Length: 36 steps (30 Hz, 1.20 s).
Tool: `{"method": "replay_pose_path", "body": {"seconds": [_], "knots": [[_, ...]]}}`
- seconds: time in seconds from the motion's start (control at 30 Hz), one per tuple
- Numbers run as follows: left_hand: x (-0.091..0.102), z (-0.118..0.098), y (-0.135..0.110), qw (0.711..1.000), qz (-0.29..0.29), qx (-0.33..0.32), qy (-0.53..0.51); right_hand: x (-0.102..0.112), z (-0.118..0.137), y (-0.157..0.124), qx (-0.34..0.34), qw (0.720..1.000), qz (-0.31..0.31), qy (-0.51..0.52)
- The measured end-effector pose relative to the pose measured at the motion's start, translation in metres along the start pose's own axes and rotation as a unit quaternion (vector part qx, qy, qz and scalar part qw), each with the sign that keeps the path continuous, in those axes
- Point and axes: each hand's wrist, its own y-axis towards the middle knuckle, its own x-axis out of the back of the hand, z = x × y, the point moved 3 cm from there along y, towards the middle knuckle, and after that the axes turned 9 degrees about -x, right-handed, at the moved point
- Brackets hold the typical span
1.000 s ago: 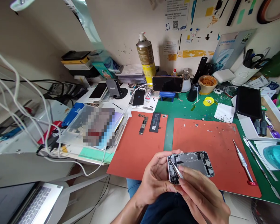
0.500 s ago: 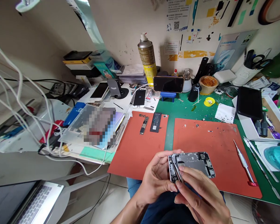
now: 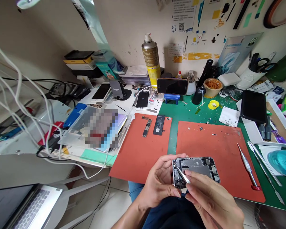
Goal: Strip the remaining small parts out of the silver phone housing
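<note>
One opened phone (image 3: 197,166) grasped in the left hand (image 3: 160,180), tweezers (image 3: 183,176) pinched in the right hand (image 3: 211,197), tip at the phone's left end, black battery (image 3: 159,122) on the left mat (image 3: 140,156)

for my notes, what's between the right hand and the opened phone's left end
In the head view, a slim metal tool slants from the right hand toward the opened phone.

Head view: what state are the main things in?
Phone: open, insides bare, held in left fingers.
Tweezers: in right fingers, tip at phone; open or shut unclear.
Battery: loose, flat on left mat.
Board: bare, on left mat.
Propped phone: screen dark, cable plugged in.
Laptop: open.
Can: upright.
Red-ended tool: lying on right mat.
</note>
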Motion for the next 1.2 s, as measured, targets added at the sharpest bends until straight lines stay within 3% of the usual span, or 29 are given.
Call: {"method": "replay_pose_path", "body": {"seconds": [0.23, 0.47, 0.63, 0.83, 1.2], "knots": [[-0.001, -0.002, 0.002, 1.000, 0.011, 0.004, -0.005, 0.006, -0.003, 0.004, 0.065, 0.996, 0.052, 0.044], [-0.001, -0.003, 0.002, 1.000, 0.017, 0.005, -0.012, 0.009, -0.014, 0.002, 0.053, 0.985, 0.141, 0.085], [-0.002, -0.005, 0.002, 1.000, 0.016, 0.011, -0.019, 0.010, -0.007, 0.005, 0.106, 0.988, 0.106, 0.036], [-0.002, -0.005, 0.002, 1.000, 0.013, 0.010, -0.017, 0.008, -0.001, 0.001, 0.084, 0.995, 0.060, 0.015], [-0.003, -0.005, 0.000, 1.000, 0.014, 0.008, -0.006, 0.008, -0.004, -0.001, 0.113, 0.991, 0.073, 0.018]]}}
